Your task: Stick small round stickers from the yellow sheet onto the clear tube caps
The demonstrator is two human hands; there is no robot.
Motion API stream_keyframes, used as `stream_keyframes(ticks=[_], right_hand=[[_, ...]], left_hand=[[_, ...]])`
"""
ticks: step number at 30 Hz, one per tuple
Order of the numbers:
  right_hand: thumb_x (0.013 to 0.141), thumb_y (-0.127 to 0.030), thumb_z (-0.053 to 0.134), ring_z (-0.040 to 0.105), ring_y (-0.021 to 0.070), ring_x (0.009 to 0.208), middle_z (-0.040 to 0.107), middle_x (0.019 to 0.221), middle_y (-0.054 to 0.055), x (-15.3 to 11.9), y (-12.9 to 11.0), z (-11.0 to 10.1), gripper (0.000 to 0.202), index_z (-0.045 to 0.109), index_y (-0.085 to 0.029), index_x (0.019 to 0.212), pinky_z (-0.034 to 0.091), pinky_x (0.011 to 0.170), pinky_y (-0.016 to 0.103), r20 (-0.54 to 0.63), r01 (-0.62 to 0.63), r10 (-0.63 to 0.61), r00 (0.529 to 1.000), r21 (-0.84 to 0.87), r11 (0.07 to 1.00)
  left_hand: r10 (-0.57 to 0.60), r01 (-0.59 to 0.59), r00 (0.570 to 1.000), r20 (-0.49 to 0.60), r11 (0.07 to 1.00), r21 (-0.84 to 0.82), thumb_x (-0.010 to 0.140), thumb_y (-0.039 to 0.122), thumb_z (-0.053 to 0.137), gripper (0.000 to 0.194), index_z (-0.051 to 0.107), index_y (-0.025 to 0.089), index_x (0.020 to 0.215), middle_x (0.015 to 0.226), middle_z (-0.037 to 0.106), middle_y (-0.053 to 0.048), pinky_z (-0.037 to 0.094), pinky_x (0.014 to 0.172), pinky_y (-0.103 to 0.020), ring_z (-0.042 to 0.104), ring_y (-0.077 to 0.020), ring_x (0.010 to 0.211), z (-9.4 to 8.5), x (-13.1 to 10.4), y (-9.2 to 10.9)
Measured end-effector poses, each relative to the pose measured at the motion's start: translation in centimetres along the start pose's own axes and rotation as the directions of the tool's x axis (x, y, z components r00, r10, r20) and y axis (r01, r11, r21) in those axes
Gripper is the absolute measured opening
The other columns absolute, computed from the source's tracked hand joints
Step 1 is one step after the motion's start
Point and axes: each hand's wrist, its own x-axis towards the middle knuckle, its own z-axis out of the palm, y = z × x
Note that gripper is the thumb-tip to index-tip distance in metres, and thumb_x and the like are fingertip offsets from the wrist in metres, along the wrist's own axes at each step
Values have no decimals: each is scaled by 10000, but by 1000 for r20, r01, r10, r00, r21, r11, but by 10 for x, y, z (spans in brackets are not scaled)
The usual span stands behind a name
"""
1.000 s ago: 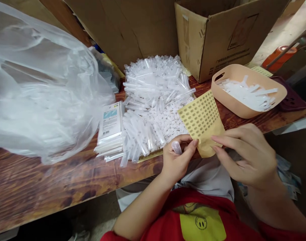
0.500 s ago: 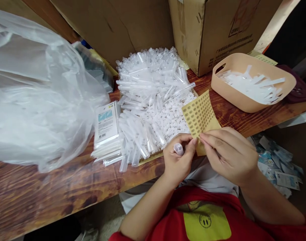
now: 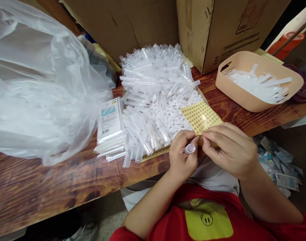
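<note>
My left hand is closed round a clear plastic tube, its round end pointing toward me. Its thumb and forefinger meet at the near edge of a yellow sticker sheet printed with rows of small dark round marks. The sheet is pinched by my right hand along the same edge, and it bends away over the table's front. Just beyond the hands lies a heap of translucent tubes and small white plastic pieces. What sits between the fingertips is too small to make out.
A large clear plastic bag fills the left. Flat printed packs are stacked beside the heap. A peach basket with white strips stands right. Cardboard boxes rise behind. Several packs lie below the table's right side.
The sticker sheet has tipped from standing up to lying flatter and now catches light. Both hands stay close together on its edge. The tube has turned slightly in my left hand. The view has shifted slightly.
</note>
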Motion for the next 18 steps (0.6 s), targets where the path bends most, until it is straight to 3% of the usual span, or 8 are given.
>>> stream_keyframes(ticks=[18], right_hand=[[871,-42,672,709,200,808,751,887,66,1,7,-3,190,680,-188,992,599,792,372,5,-20,20,1000,36,999]], left_hand=[[-50,50,999,4,990,-129,937,174,628,54,674,175,907,819,691,-15,487,721,-246,636,-122,764,0,-1,-1]])
